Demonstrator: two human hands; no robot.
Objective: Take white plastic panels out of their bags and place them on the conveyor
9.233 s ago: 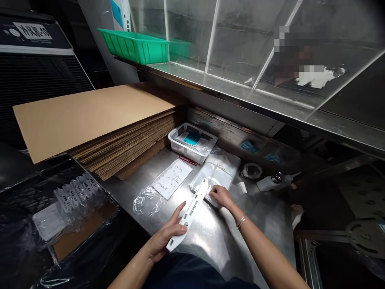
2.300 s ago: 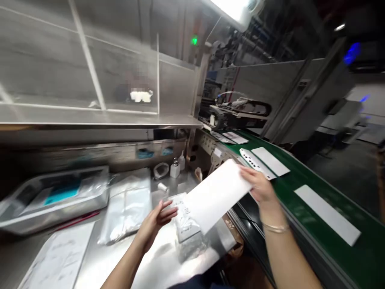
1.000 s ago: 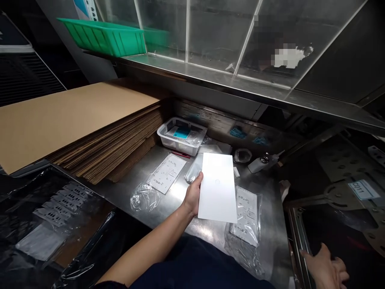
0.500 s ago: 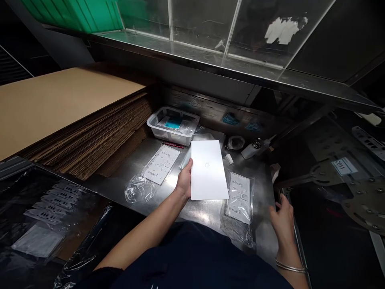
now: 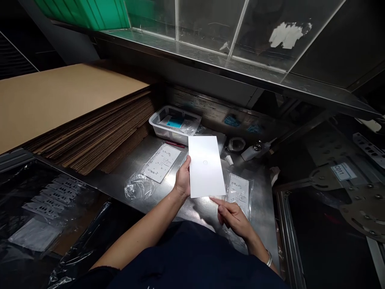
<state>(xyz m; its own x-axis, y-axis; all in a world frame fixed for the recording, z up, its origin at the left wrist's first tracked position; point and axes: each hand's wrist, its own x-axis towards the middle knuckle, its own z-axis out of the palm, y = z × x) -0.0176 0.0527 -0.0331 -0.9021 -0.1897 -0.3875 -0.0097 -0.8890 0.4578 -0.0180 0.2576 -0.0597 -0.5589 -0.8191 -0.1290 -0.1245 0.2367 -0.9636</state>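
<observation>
A flat white rectangular panel [image 5: 207, 176] with a small round mark in its middle is held up over the metal bench. My left hand [image 5: 183, 180] grips its left edge, thumb on the face and the other fingers hidden behind. Just below the panel's lower edge is my right hand [image 5: 234, 216], its index finger stretched towards that edge and the other fingers curled; I see nothing in it. Whether the fingertip touches the edge I cannot tell. Under and beyond this hand lies a bagged white panel [image 5: 239, 188] with holes and ridges, partly covered.
Another such moulded panel [image 5: 162, 162] lies on the bench [image 5: 129, 158] in clear film. Behind are a plastic tub [image 5: 171, 134], a tape roll [image 5: 236, 144] and a white bottle [image 5: 251, 151]. Stacked cardboard [image 5: 75, 96] rises at left; a metal shelf [image 5: 210, 62] overhangs the back.
My right hand has moved left from the bench's right side to below the white panel, its index finger now extended. My left hand keeps hold of the panel. The view has shifted slightly.
</observation>
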